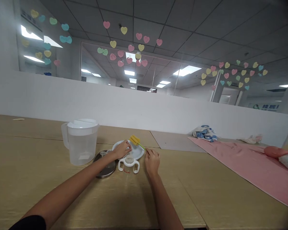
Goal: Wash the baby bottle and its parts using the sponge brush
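Note:
My right hand (153,160) is closed around the thin green handle of a sponge bottle brush (135,140). Its yellow sponge head points up and left, above a white plate (140,155). Over the left part of that plate, my left hand (123,149) has its fingers pinched together; what they hold, if anything, is too small to make out. Just in front of the plate, a clear baby bottle (129,165) with two white side handles stands upright, its top uncovered. Partly behind my left forearm lies a dark round tray (106,172) with small clear parts on it.
A lidded translucent pitcher (83,145) stands left of the tray. At the back right are a crumpled blue-and-white cloth (204,133) and a pink cloth (242,163) spread over the table, with a reddish item (275,151) on it. A white wall (139,108) borders the table's far edge.

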{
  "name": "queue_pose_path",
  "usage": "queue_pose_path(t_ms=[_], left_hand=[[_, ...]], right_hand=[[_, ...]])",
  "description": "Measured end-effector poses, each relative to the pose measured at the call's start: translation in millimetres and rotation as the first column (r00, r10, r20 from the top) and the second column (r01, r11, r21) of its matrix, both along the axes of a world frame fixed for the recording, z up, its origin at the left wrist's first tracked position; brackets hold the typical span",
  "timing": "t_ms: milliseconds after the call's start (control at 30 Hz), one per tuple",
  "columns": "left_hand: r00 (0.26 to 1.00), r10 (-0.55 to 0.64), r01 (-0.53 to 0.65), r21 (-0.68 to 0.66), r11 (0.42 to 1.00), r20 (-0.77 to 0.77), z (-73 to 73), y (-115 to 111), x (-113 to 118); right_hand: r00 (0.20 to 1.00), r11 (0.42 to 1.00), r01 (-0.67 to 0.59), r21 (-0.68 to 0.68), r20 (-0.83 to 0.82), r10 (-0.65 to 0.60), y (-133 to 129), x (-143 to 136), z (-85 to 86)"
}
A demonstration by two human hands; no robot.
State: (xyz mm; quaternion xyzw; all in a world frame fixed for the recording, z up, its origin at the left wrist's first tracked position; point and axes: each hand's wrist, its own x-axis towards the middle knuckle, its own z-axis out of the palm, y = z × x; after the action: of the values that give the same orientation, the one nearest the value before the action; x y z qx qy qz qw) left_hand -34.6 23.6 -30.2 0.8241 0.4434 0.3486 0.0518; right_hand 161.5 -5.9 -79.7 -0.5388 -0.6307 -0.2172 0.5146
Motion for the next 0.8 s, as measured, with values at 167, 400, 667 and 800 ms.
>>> queue_pose_path(t_ms=[167, 400, 667, 800], left_hand=[[0.953, -0.018, 0.026, -0.022, 0.999, 0.302, -1.9, -6, -21], [0.759, -0.007, 0.106, -0.112, 0.988, 0.651, -25.4, -12, -22], [0.456, 0.041, 0.104, -0.099, 0.990, 0.889, -28.9, -16, -24], [0.433, 0.038, 0.121, -0.100, 0.988, 0.901, -24.4, -23, -26]], right_hand=[[0.998, 0.980, -0.048, 0.194, -0.026, 0.054, -2, -2, 4.4], [0.986, 0.936, -0.164, 0.313, 0.042, 0.159, -11, -7, 11.4], [0.958, 0.921, -0.275, 0.276, -0.005, 0.287, -21, -9, 12.3], [0.949, 0.918, -0.296, 0.263, -0.024, 0.313, -19, -7, 10.8]])
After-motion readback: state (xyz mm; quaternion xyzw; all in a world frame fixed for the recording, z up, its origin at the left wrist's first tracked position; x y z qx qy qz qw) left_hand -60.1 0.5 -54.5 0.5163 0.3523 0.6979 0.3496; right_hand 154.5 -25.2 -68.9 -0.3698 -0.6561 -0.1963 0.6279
